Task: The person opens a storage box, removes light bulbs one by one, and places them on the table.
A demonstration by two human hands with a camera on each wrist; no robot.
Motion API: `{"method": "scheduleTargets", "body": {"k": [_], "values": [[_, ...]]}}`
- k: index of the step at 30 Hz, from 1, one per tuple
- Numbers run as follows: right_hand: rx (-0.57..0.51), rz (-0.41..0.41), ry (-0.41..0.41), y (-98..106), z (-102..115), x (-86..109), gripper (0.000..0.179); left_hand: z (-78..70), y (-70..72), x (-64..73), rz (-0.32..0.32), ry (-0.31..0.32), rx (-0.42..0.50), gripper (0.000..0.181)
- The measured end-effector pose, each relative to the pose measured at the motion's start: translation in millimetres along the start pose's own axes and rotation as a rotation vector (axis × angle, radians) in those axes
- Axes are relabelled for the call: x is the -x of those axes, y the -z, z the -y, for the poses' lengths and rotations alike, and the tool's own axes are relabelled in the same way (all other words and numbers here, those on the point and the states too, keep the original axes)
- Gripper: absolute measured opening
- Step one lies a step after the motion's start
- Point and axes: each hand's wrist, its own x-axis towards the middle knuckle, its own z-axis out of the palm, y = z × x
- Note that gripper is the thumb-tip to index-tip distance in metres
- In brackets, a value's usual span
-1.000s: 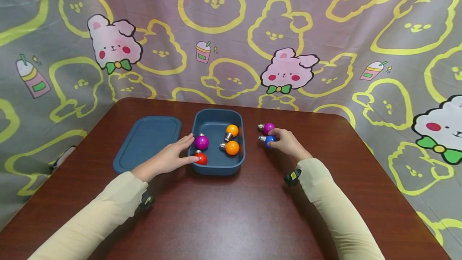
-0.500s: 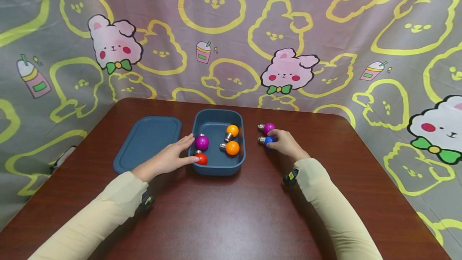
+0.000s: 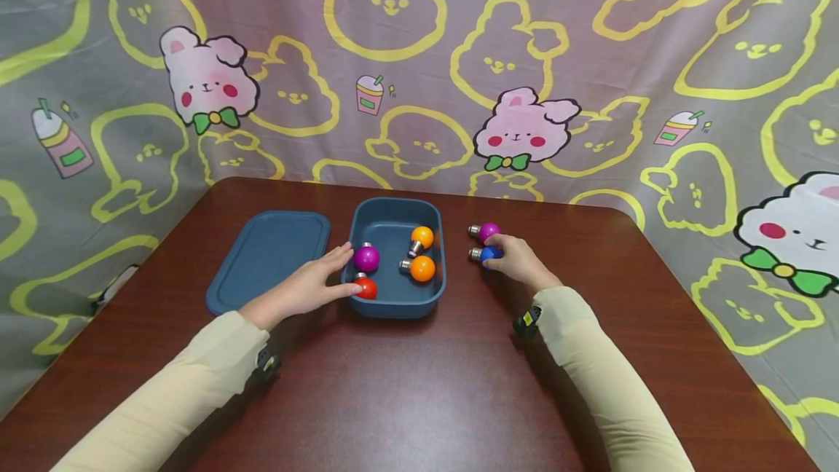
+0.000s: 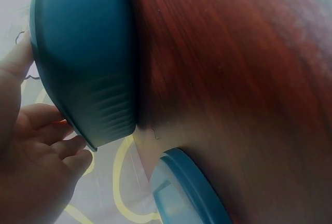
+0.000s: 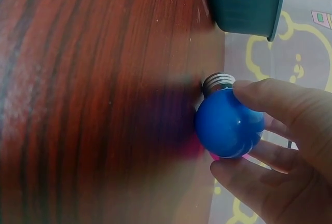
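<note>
My right hand (image 3: 521, 259) has its thumb and fingers curled round a blue light bulb (image 5: 228, 123), which lies on its side with its metal screw base pointing left. Just behind it lies a purple bulb (image 3: 488, 232), mostly hidden in the right wrist view. At the left side of a blue plastic box (image 3: 396, 309), my left hand (image 3: 313, 284) rests on the rim with fingers extended and thumb spread. Inside the box are a purple bulb (image 3: 366, 259), a red bulb (image 3: 367, 288) partly behind the wall, and two orange bulbs, one at the back (image 3: 422, 237) and one in front (image 3: 422, 269).
A flat blue lid (image 3: 269, 257) lies left of the box, partly behind the left forearm. Everything stands on a dark red-brown wooden table (image 3: 406, 392). A patterned curtain (image 3: 419, 71) hangs behind the table and along its sides.
My right wrist has shifted very slightly left, with the fingers staying at the blue bulb. The left hand, box and other bulbs look the same.
</note>
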Motion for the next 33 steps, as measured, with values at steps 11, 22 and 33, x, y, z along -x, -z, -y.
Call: {"method": "scheduleTargets", "body": {"k": [11, 22, 33], "values": [[0.011, -0.019, 0.036, 2.1, 0.3, 0.7, 0.043, -0.4, 0.3, 0.3, -0.009, -0.009, -0.001, 0.081], [-0.003, -0.006, 0.030, 4.7, 3.4, 2.1, 0.045, -0.1, 0.0, -0.3, 0.002, 0.003, -0.001, 0.082], [-0.008, 0.004, 0.023, 4.9, 3.4, 2.4, 0.046, -0.1, 0.2, -0.1, 0.004, -0.002, -0.001, 0.083]]}}
